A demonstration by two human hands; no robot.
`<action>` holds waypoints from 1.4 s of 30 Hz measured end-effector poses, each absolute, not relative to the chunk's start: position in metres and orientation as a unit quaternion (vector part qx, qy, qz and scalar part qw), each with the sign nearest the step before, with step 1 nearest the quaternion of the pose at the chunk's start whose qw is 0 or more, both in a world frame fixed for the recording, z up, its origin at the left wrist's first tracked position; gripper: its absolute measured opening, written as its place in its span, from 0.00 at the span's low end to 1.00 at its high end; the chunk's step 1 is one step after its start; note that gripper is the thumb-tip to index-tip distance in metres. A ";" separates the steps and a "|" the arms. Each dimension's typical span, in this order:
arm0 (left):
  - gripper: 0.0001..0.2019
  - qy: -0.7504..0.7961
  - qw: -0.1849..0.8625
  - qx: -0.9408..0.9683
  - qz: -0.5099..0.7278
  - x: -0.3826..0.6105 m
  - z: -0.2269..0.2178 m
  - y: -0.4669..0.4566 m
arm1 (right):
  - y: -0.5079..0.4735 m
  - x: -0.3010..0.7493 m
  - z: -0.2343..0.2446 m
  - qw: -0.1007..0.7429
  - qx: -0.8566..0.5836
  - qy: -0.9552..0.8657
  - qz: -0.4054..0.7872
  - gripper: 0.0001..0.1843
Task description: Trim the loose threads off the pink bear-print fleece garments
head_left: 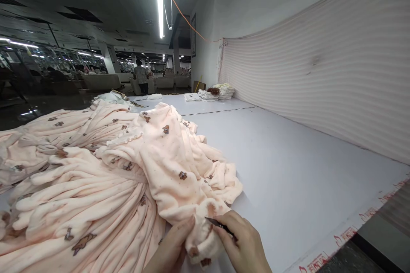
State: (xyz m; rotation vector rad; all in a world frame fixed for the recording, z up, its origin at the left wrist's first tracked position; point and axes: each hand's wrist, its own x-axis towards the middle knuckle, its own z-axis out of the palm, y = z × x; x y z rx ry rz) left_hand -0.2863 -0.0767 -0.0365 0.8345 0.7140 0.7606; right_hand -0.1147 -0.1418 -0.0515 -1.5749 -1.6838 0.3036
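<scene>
A big heap of pale pink fleece garments (105, 170) printed with small brown bears covers the left half of a white table (288, 162). At the near edge my left hand (171, 249) pinches a corner of the top pink garment (198, 239), fingers closed on the cloth. My right hand (245, 245) is closed on a small dark pointed tool (219, 224), probably thread snips, whose tip touches that same corner.
A striped pale cloth (320, 76) hangs along the wall on the right. Stacks of folded white fabric (213, 93) lie at the table's far end. A person (141, 76) stands far back in the hall. The table's taped front edge (352, 232) runs at lower right.
</scene>
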 end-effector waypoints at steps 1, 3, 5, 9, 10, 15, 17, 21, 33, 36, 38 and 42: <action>0.23 0.353 0.758 0.398 0.377 -0.296 -0.034 -0.070 | -0.143 -0.112 -0.057 0.408 -0.624 -0.646 0.164 0.09; 0.23 0.404 0.679 0.419 0.447 -0.325 -0.027 -0.052 | -0.145 -0.107 -0.074 0.393 -0.635 -0.626 0.223 0.13; 0.24 0.417 0.647 0.445 0.458 -0.358 -0.021 -0.037 | -0.147 -0.103 -0.097 0.341 -0.662 -0.636 0.201 0.23; 0.11 0.401 0.599 0.673 0.164 -0.383 -0.027 -0.040 | -0.141 -0.106 -0.128 0.289 -0.705 -0.639 0.107 0.17; 0.10 0.409 0.558 0.714 0.104 -0.376 -0.032 -0.048 | -0.137 -0.108 -0.129 0.295 -0.708 -0.633 0.111 0.14; 0.12 0.423 0.423 0.786 0.157 -0.301 -0.070 -0.075 | -0.123 -0.117 -0.114 0.351 -0.674 -0.628 0.166 0.07; 0.12 0.421 0.429 0.760 0.246 -0.282 -0.080 -0.073 | -0.123 -0.118 -0.106 0.396 -0.647 -0.622 0.194 0.08; 0.14 0.378 0.559 0.659 0.333 -0.279 -0.088 -0.064 | -0.130 -0.116 -0.089 0.425 -0.625 -0.599 0.265 0.10; 0.16 0.416 0.544 0.630 0.366 -0.293 -0.080 -0.066 | -0.134 -0.121 -0.090 0.388 -0.668 -0.623 0.120 0.10; 0.15 0.404 0.504 0.672 0.363 -0.294 -0.074 -0.065 | -0.129 -0.121 -0.099 0.384 -0.680 -0.623 0.047 0.11; 0.12 0.372 0.571 0.666 0.304 -0.294 -0.074 -0.063 | -0.121 -0.121 -0.100 0.405 -0.688 -0.602 0.001 0.12; 0.18 0.329 0.780 0.476 0.238 -0.290 -0.080 -0.060 | -0.114 -0.121 -0.091 0.416 -0.700 -0.576 0.071 0.05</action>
